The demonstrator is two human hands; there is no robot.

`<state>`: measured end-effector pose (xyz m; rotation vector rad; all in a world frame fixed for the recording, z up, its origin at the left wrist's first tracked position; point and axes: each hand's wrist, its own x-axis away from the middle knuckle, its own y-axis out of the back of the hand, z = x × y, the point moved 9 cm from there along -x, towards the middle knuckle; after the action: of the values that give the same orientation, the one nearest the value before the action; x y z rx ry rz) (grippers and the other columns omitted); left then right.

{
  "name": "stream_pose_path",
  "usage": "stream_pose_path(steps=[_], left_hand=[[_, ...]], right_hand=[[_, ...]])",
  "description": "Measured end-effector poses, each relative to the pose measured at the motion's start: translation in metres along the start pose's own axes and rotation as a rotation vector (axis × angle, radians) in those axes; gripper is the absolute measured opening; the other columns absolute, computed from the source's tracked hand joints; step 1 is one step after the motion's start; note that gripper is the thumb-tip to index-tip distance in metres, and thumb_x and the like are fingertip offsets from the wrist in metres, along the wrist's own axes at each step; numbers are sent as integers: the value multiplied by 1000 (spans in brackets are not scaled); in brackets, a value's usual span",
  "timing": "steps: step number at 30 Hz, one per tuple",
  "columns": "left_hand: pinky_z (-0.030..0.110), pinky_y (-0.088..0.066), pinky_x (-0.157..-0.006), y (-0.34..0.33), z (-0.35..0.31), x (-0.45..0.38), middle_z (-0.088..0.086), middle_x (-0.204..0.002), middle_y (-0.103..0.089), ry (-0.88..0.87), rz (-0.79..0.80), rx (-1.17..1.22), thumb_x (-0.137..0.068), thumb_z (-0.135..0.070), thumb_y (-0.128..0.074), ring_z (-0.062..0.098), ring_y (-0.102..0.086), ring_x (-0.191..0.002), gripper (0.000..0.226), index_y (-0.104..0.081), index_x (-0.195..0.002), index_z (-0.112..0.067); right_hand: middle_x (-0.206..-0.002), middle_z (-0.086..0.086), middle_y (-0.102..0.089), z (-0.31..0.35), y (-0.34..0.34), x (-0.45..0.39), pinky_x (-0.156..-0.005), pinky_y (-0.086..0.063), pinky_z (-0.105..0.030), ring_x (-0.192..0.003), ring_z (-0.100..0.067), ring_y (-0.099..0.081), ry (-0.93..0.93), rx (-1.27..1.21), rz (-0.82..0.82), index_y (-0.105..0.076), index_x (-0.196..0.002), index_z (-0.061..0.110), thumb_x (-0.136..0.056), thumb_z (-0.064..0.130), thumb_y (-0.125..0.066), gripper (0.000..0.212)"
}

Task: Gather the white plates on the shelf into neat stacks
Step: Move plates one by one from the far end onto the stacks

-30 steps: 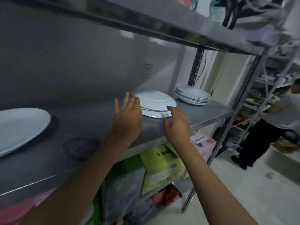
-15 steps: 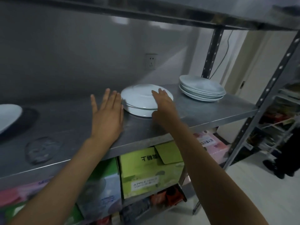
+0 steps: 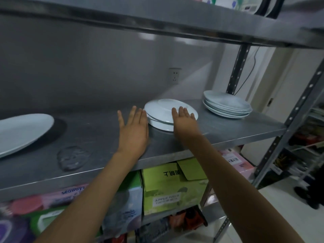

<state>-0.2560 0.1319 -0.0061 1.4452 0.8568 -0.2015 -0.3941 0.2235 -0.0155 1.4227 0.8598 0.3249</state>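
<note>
Both hands, left hand (image 3: 134,131) and right hand (image 3: 184,120), fingers straight, flank two upside-down round white plates (image 3: 164,113), slightly misaligned, on the steel shelf (image 3: 228,127).

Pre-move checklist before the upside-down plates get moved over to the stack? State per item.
1. Left hand on the upside-down plates: ok, straight fingers against their left edge.
2. Right hand on them: ok, fingers flat on top, no grip yet.
3. Pair aligned: not ok, upper plate sits offset.
4. Bare shelf between pair and stack: ok.
5. Stack neat: ok.
6. Big plate at far left: not ok, apart from the rest.
</note>
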Motion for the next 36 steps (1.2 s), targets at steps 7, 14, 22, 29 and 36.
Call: stream_pose_path(steps=[7, 14, 22, 29, 36], left_hand=[[65, -6, -111, 10, 3, 4, 11, -146, -42, 17, -28, 53, -98, -18, -34, 25, -24, -142, 44, -41, -138, -3], [63, -9, -113, 36, 15, 11, 9, -145, -43, 28, -140, 185, -99, -14, -36, 24, -23, -143, 40, -42, -137, -6], [59, -14, -114, 67, 23, 6, 9, -144, -43, -48, -179, 228, -97, -26, -18, 29, -23, -141, 51, -42, -137, -6], [55, -19, -114, 84, 63, 19, 8, -149, -37, 16, -177, 292, -101, -19, -34, 31, -20, -142, 42, -37, -141, -8], [54, -18, -114, 103, 120, 50, 9, -149, -36, 22, -163, 190, -87, -6, -57, 32, -22, -141, 55, -42, -140, -16]], right_hand=[[-148, -32, -31, 2, 8, 10, -107, -32, -57, -137, -44, -33, -46, 125, -87, -22, -147, -4, -89, -1, -49, 64], [-104, -29, -67, -10, 56, -4, -64, -57, -41, -77, -39, -69, -38, 139, -353, -63, -105, -8, -62, -7, -63, 43], [-108, -24, -69, 33, 125, 13, -67, -58, -39, -85, -35, -70, 81, -23, -678, -63, -112, -6, -53, -14, -64, 60], [-95, -23, -67, 113, 146, 23, -68, -49, -45, -79, -45, -63, 78, -416, -581, -56, -122, 5, -76, -2, -51, 47], [-98, -22, -67, 167, 133, 11, -78, -51, -43, -92, -40, -61, -27, -879, -448, -58, -112, 1, -86, 0, -44, 30]])
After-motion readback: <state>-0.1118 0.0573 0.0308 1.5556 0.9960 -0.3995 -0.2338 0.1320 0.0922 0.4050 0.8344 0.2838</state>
